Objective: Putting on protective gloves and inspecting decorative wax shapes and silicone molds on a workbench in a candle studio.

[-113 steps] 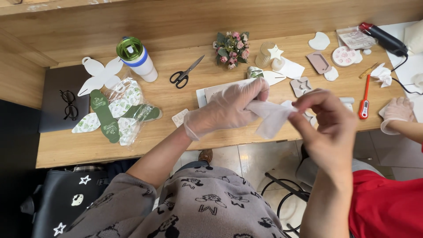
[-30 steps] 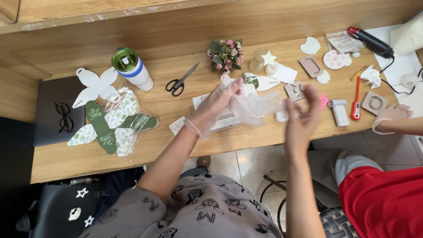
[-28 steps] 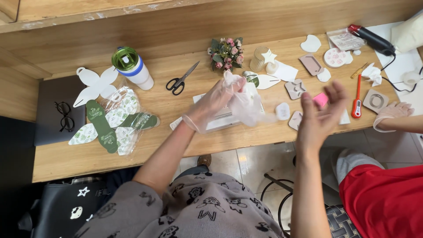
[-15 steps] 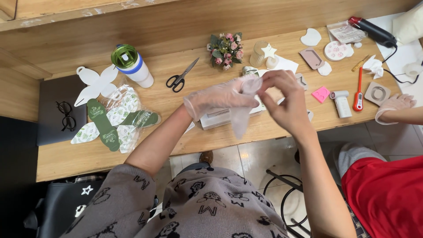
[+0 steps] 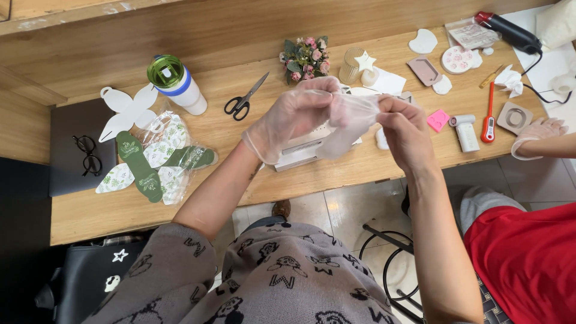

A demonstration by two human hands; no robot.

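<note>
A thin, translucent plastic glove (image 5: 351,120) is stretched in the air between both hands, above the front edge of the long wooden table (image 5: 336,180). The left hand (image 5: 297,117), itself already covered in a clear disposable glove, is raised with the wrist bent and the fingers curled, pinching one side of the loose glove. The bare right hand (image 5: 408,129) meets it from the right, forearm rising steeply from below, thumb and fingers closed tight on the glove's other side.

Just beneath the hands lies a flat white box (image 5: 300,153). Near the right hand sit a pink sticky-note pad (image 5: 438,120) and a small white handheld device (image 5: 465,132). Farther back lie black-handled scissors (image 5: 245,99) and a small bouquet of pink flowers (image 5: 306,59). At the right edge, another person's gloved hand (image 5: 537,133) rests on the table.
</note>
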